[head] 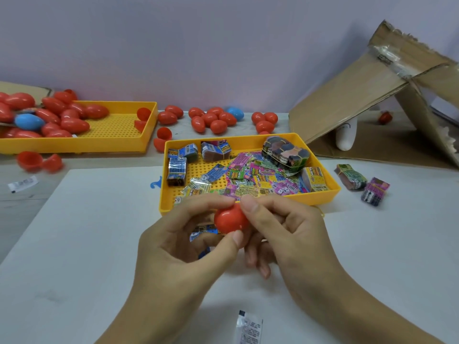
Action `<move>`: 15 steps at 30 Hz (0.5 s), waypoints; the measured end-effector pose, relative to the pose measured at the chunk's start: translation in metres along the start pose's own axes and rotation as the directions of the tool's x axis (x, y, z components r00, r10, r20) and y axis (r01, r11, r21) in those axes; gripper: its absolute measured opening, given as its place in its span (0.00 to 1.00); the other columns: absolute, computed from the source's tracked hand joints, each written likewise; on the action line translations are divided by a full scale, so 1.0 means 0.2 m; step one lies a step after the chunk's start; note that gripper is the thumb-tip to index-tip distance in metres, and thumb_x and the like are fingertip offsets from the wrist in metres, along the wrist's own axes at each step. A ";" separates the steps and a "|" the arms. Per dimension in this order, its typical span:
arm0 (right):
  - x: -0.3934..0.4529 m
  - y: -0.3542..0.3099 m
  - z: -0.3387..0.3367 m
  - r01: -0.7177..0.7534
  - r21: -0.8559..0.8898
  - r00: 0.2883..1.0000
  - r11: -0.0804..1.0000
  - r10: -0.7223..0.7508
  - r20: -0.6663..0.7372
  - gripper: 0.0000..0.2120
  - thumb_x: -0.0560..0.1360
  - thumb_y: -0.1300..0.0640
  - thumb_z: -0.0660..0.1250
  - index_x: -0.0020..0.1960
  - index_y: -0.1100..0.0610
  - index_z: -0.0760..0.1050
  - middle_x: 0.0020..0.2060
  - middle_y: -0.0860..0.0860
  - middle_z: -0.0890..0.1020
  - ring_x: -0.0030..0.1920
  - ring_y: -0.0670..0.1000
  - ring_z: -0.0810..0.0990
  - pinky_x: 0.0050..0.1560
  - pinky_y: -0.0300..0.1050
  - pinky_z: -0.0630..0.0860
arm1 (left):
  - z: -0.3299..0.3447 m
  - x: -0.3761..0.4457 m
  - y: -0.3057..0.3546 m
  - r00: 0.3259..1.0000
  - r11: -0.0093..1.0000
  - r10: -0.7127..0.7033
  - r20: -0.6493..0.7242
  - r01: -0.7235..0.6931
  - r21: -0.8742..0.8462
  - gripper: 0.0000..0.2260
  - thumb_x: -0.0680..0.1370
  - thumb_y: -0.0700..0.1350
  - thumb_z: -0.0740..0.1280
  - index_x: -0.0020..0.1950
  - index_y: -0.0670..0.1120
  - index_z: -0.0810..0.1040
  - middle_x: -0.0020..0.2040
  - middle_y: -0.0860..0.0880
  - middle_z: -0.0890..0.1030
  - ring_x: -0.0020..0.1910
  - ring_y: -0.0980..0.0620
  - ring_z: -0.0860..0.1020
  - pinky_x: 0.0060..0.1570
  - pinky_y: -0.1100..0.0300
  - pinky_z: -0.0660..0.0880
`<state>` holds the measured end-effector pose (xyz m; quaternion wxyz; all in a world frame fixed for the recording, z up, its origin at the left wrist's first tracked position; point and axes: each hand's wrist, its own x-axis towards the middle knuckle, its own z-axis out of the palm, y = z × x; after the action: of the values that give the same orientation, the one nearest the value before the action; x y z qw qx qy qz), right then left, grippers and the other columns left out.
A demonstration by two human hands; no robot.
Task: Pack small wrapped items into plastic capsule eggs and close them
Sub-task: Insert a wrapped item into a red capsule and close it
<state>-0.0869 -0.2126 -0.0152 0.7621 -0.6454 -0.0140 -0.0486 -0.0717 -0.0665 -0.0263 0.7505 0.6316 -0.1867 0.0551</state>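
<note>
Sachet (249, 327) at near edge; both hands on red capsule egg (229, 220) just before the item tray (250, 140).
Left hand (173, 247) and right hand (280, 234) pinch the egg between thumb and fingertips. Blue wrapped item (202, 232) shows beneath: risk it catches in the seam, or the smooth shell slips from the grip.

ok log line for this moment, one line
step: closing egg | left hand: grips red egg | right hand: grips egg | near tray: wrapped items
</note>
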 end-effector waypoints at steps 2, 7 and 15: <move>0.00 0.00 0.00 0.013 0.024 1.000 1.000 -0.013 -0.008 0.10 0.72 0.51 0.71 0.44 0.58 0.83 0.28 0.55 0.82 0.23 0.50 0.77 0.20 0.37 0.70 | 0.00 0.00 0.00 1.000 1.000 0.018 0.020 -0.018 0.017 0.14 0.64 0.42 0.75 0.49 0.52 0.85 0.50 0.45 0.81 0.48 0.49 0.81 0.43 0.62 0.79; -0.02 0.00 -0.01 0.044 0.012 0.999 0.999 -0.044 -0.021 0.11 0.69 0.56 0.74 0.52 0.55 0.83 0.37 0.55 0.85 0.31 0.51 0.83 0.24 0.40 0.75 | -0.01 0.00 -0.01 0.994 0.994 -0.104 -0.045 0.102 -0.041 0.20 0.64 0.46 0.75 0.56 0.53 0.82 0.48 0.46 0.82 0.35 0.49 0.80 0.34 0.60 0.78; -0.01 0.03 0.00 0.135 -0.099 0.991 0.986 -0.134 0.020 0.15 0.68 0.62 0.76 0.54 0.53 0.84 0.45 0.51 0.86 0.41 0.50 0.83 0.30 0.39 0.76 | -0.01 0.01 -0.01 0.956 0.950 -0.291 -0.033 0.285 -0.128 0.20 0.70 0.62 0.67 0.49 0.47 0.82 0.29 0.43 0.71 0.24 0.46 0.70 0.23 0.56 0.70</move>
<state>-0.0891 -0.2116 -0.0205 0.7238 -0.6806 -0.0603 -0.0962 -0.0684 -0.0647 -0.0268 0.7922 0.6034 -0.0760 -0.0501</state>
